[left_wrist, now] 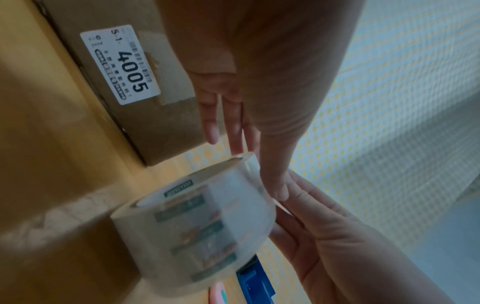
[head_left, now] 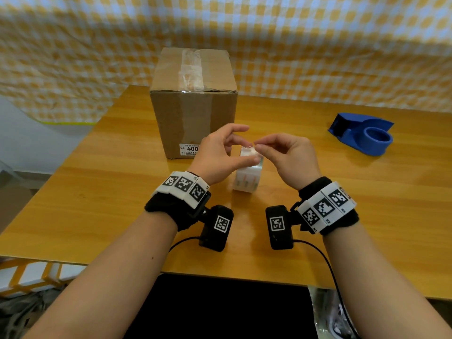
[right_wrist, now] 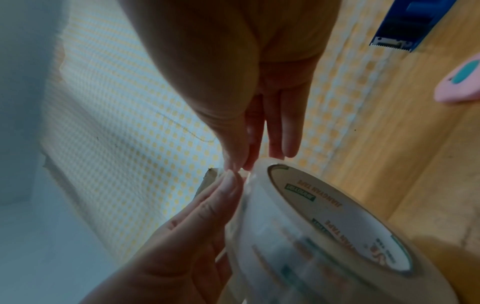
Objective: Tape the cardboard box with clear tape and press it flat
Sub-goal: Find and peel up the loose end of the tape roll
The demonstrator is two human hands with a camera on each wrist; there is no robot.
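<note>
A brown cardboard box (head_left: 193, 106) stands upright at the table's far middle, with a strip of clear tape along its top seam and a white label near its base (left_wrist: 122, 63). Just in front of it a roll of clear tape (head_left: 245, 182) stands on edge on the table. My left hand (head_left: 242, 148) holds the roll from the left, thumb along its side and fingers over its top. My right hand (head_left: 259, 146) pinches the tape's loose end at the top of the roll (right_wrist: 324, 246) between thumb and forefinger.
A blue tape dispenser (head_left: 362, 133) lies on the wooden table (head_left: 97, 179) to the far right. A small pink and teal object (right_wrist: 459, 82) lies near it. A yellow checked cloth (head_left: 318, 45) hangs behind the table.
</note>
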